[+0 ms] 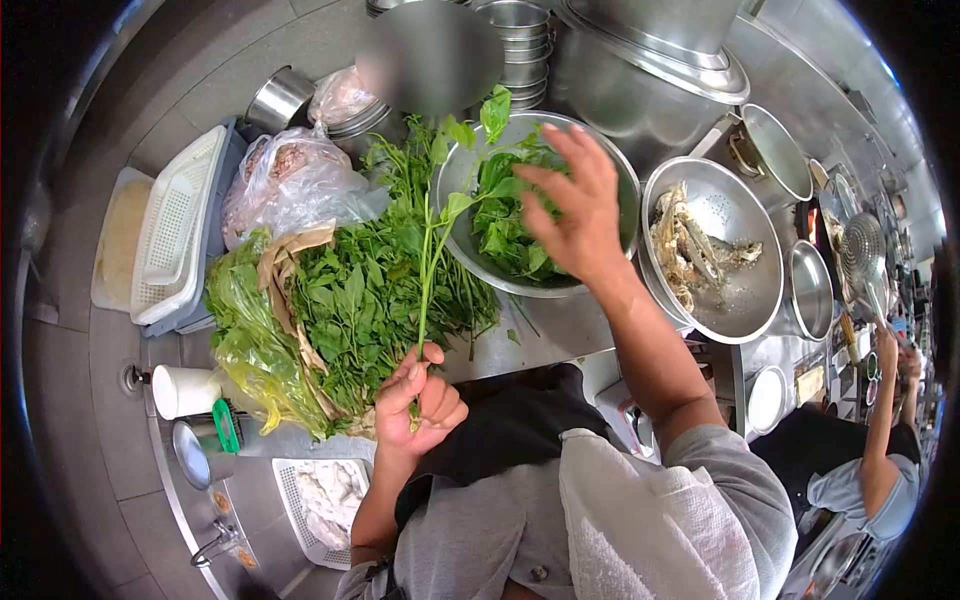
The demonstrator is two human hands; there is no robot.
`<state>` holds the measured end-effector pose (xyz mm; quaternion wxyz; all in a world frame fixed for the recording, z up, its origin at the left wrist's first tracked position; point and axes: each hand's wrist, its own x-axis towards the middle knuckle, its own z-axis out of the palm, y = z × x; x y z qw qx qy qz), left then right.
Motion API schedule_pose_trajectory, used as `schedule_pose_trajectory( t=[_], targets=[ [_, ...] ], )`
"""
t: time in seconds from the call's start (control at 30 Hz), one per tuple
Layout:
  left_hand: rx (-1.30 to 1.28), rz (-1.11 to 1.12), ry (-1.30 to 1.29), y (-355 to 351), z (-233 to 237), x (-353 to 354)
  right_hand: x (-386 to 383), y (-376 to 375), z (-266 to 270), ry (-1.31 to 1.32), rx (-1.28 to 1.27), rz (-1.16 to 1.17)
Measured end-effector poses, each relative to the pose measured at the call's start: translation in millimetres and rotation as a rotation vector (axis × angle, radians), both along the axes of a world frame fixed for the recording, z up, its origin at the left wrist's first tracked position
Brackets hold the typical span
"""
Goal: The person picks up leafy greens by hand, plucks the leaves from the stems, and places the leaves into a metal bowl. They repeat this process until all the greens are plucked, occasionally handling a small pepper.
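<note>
**Hold it low, pluck it high**

At left, a bag (285,190) lies beside the greens (365,290), heaped on the table (560,325). Drawing single stems from that heap should spare the leaves.

At the heap's near right edge, the left hand (418,395) has its grip closed, thumb against curled fingers, on the low end of one stem (427,280). The stem stands nearly upright, its leafy top leaning towards the bowl (462,237). A low, light hold like this should steady it without crushing; tipping the top farther right would help.

Leaves (505,225) lie in the bowl. Above them, the right hand (575,205) has its grip spread wide, holding nothing that shows; whether a fingertip brushes the stem's top, I cannot tell. Short plucks, low over the bowl, would drop leaves cleanly.

Just right, a second bowl (745,205) holds scraps (690,240); stray leaves could land there.
</note>
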<state>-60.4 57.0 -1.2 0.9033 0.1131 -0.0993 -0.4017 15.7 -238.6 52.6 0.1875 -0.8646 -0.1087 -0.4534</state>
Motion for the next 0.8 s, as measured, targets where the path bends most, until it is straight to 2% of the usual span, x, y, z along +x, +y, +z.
schedule_pose_trajectory(
  t=[0.13,0.27,0.4,0.47,0.57,0.67,0.7,0.8],
  targets=[
    [-0.010,-0.052,-0.079,-4,2,3,17,8,-17,0.144,0.020,0.097],
    [0.009,-0.046,-0.055,-1,-1,3,19,1,-32,0.173,0.176,0.163],
    [0.055,0.004,-0.010,2,1,-2,23,-23,-33,0.154,0.399,0.001],
    [0.067,0.036,-0.008,6,-1,-2,20,-35,-33,0.150,0.226,-0.080],
    [0.095,0.066,-0.027,11,-2,-1,11,-44,-25,0.205,0.143,-0.120],
    [0.116,0.069,-0.041,11,-3,-1,4,-33,12,0.070,0.129,-0.074],
    [0.126,0.065,-0.043,11,-4,-1,4,-27,26,0.009,0.010,-0.031],
    [0.143,0.049,-0.071,9,-2,-2,14,-12,38,0.040,-0.180,0.010]
  ],
)
